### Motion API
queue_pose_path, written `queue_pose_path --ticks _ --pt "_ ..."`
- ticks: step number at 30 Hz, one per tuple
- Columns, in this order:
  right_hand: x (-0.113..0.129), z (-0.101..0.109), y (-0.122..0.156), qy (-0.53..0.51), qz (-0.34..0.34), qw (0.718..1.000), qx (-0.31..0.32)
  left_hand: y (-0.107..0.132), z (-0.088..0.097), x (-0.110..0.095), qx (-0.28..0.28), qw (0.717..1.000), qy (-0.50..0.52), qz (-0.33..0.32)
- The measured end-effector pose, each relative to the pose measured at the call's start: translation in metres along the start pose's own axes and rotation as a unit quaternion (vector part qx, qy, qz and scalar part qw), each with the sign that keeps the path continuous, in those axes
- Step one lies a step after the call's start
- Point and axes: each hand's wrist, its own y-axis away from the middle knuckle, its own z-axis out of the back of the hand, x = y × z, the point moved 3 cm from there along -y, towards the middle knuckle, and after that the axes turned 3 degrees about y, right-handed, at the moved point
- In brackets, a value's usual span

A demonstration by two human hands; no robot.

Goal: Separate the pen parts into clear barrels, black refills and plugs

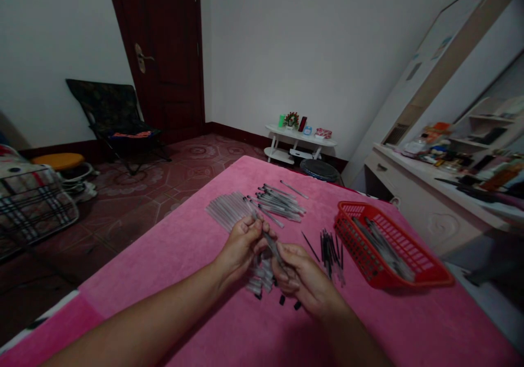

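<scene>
Both hands hold one slim, clear pen (273, 244) above the pink cover. My left hand (241, 244) pinches its upper part between thumb and fingers, while my right hand (301, 277) is closed round the lower end. Beyond my left hand lies a neat row of clear pen barrels (223, 209). A loose pile of clear pens with black tips (280, 202) is to its right. Clear pen caps (266, 274), partly hidden, lie beneath my hands, with small black pieces (282, 300) nearby. Thin black refills (331, 249) are right of my right hand.
A red plastic basket (356, 258) holding more clear pen parts (387, 249) stands on the pink cover (180, 258) at right. A cluttered dresser (426, 192) is beyond it. Farther back are a low white stand (278, 153), a folding chair (114, 110) and a door (172, 55).
</scene>
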Motion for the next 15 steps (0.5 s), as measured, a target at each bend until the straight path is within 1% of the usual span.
queue_pose_path --ticks 1,2,3,4,5,6,7,8,9,10,11,12,13,14,15 --pt "-0.001 -0.002 0.001 -0.036 -0.011 0.999 0.037 0.000 -0.001 -0.002 0.015 1.000 0.005 0.004" --pt "-0.001 -0.004 0.002 -0.047 -0.019 0.997 0.061 0.001 -0.001 -0.003 0.027 1.000 0.005 0.009" --pt "-0.001 -0.005 0.002 -0.032 -0.019 0.997 0.067 0.001 -0.001 -0.004 0.034 0.999 0.000 0.012" --pt "0.000 -0.005 0.003 0.010 -0.010 0.998 0.053 0.001 -0.001 -0.005 0.032 0.999 -0.008 0.014" --pt "0.001 -0.005 0.003 0.074 0.006 0.997 0.024 0.002 0.000 -0.005 0.023 0.999 -0.018 0.014" --pt "0.003 -0.004 0.003 0.158 0.029 0.987 -0.015 0.002 0.001 -0.004 0.009 1.000 -0.027 0.011" --pt "0.006 -0.004 0.004 0.257 0.055 0.963 -0.063 0.002 0.002 -0.003 -0.007 0.999 -0.033 0.008" --pt "0.008 -0.004 0.005 0.360 0.075 0.923 -0.114 0.002 0.003 -0.001 -0.024 0.999 -0.035 0.004" --pt "0.010 -0.004 0.006 0.459 0.084 0.870 -0.163 0.002 0.004 0.001 -0.039 0.999 -0.034 0.001" --pt "0.012 -0.005 0.007 0.545 0.082 0.809 -0.204 0.003 0.005 0.003 -0.051 0.998 -0.031 0.000" --pt "0.012 -0.006 0.008 0.614 0.071 0.751 -0.233 0.003 0.006 0.005 -0.060 0.998 -0.028 -0.001" --pt "0.012 -0.007 0.009 0.665 0.055 0.702 -0.250 0.003 0.006 0.008 -0.069 0.997 -0.025 -0.002" --pt "0.011 -0.008 0.010 0.698 0.039 0.668 -0.257 0.002 0.007 0.009 -0.077 0.997 -0.021 -0.002" --pt "0.011 -0.008 0.010 0.715 0.028 0.650 -0.257 0.002 0.008 0.011 -0.083 0.996 -0.019 -0.002" --pt "0.011 -0.009 0.010 0.716 0.025 0.649 -0.257 0.002 0.009 0.011 -0.087 0.996 -0.018 -0.003"
